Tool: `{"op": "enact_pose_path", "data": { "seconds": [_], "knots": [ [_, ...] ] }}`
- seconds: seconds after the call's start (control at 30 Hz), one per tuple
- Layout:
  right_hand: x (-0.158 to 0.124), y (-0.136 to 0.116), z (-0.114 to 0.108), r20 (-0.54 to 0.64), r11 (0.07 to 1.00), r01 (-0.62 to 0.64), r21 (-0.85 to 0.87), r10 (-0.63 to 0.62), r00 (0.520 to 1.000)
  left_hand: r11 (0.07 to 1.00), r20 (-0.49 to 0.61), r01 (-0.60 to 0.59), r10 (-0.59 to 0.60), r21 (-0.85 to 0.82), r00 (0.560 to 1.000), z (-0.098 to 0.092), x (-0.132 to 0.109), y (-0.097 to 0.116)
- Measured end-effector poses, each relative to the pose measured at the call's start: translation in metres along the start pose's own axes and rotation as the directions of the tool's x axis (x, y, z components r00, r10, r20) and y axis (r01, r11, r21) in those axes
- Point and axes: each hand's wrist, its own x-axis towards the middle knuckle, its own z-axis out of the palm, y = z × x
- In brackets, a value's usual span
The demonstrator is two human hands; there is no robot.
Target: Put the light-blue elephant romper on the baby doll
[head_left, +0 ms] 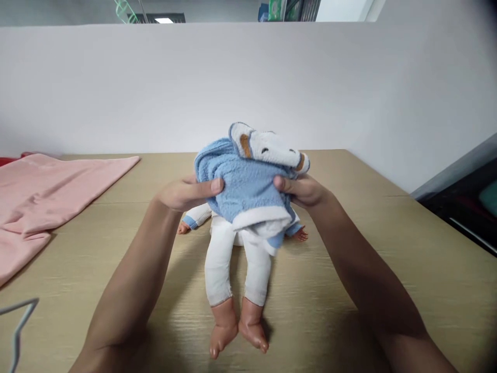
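Between my hands hangs a blue terry baby garment [248, 186] with white trim and a white hood shaped like an animal's face, ears and eyes showing. My left hand [190, 192] pinches its left side, thumb on top. On the right side, my right hand [303, 189] grips the cloth the same way. Beneath it a baby doll [219, 264] lies on its back, feet towards me, in white leggings and white sleeves with blue cuffs. The garment hides the doll's head and most of its torso; both its small hands and bare feet show.
A pink cloth [58, 191] is spread on the left of the wooden table [334, 290], with something red behind it. A bent grey wire piece [21, 324] juts in at the lower left. A white partition [155, 88] stands behind; a dark object [462, 202] is at the right.
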Motion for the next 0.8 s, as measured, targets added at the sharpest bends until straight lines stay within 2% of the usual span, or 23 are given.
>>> {"op": "enact_pose_path", "data": {
  "seconds": [0.1, 0.17, 0.2, 0.3, 0.33, 0.4, 0.47, 0.53, 0.6, 0.63, 0.7, 0.73, 0.8],
  "knots": [
    [0.005, 0.003, 0.007, -0.172, 0.992, 0.027, 0.127, -0.005, 0.985, 0.999, -0.031, 0.042, -0.041, 0.004, 0.999, 0.009, 0.006, 0.003],
    [0.007, 0.002, 0.013, -0.199, 0.986, -0.015, 0.166, 0.048, 0.979, 0.996, -0.032, 0.072, -0.071, 0.047, 0.997, 0.009, 0.009, 0.004],
    [0.007, 0.001, 0.016, -0.195, 0.984, -0.057, 0.168, 0.09, 0.977, 0.994, 0.005, 0.085, -0.085, 0.069, 0.996, 0.007, 0.009, 0.004],
    [0.005, -0.001, 0.024, -0.151, 0.976, -0.187, 0.11, 0.203, 0.968, 0.992, 0.111, 0.076, -0.087, 0.103, 0.99, -0.002, 0.004, 0.001],
    [0.003, -0.002, 0.025, -0.127, 0.977, -0.203, 0.07, 0.211, 0.969, 0.994, 0.096, 0.054, -0.063, 0.094, 0.993, -0.004, 0.0, -0.001],
    [-0.001, -0.006, 0.027, -0.066, 0.982, -0.188, -0.004, 0.187, 0.98, 0.999, -0.001, 0.004, -0.004, 0.041, 1.0, -0.004, -0.007, -0.001],
    [-0.006, -0.014, 0.029, 0.042, 0.99, -0.135, -0.032, 0.136, 0.99, 0.997, -0.085, -0.051, 0.047, -0.049, 0.995, 0.005, -0.014, 0.002],
    [-0.011, -0.023, 0.036, 0.112, 0.995, -0.093, -0.043, 0.097, 0.989, 0.99, -0.12, -0.057, 0.042, -0.125, 0.992, 0.02, -0.019, 0.007],
    [-0.016, -0.03, 0.046, 0.024, 0.992, -0.063, -0.113, 0.066, 0.998, 0.987, -0.199, -0.006, -0.026, -0.158, 0.98, 0.039, -0.023, 0.013],
    [-0.018, -0.032, 0.052, -0.075, 0.984, -0.054, -0.169, 0.042, 0.996, 0.987, -0.263, 0.043, -0.083, -0.153, 0.961, 0.048, -0.025, 0.015],
    [-0.021, -0.032, 0.063, -0.266, 0.961, -0.051, -0.273, -0.025, 0.964, 0.986, -0.398, 0.136, -0.163, -0.097, 0.903, 0.065, -0.031, 0.018],
    [-0.022, -0.03, 0.067, -0.311, 0.949, -0.045, -0.312, -0.057, 0.949, 0.984, -0.439, 0.171, -0.175, -0.049, 0.881, 0.072, -0.035, 0.018],
    [-0.026, -0.026, 0.074, -0.313, 0.923, -0.035, -0.384, -0.095, 0.945, 0.975, -0.475, 0.215, -0.161, 0.061, 0.865, 0.084, -0.048, 0.018]
  ]
}}
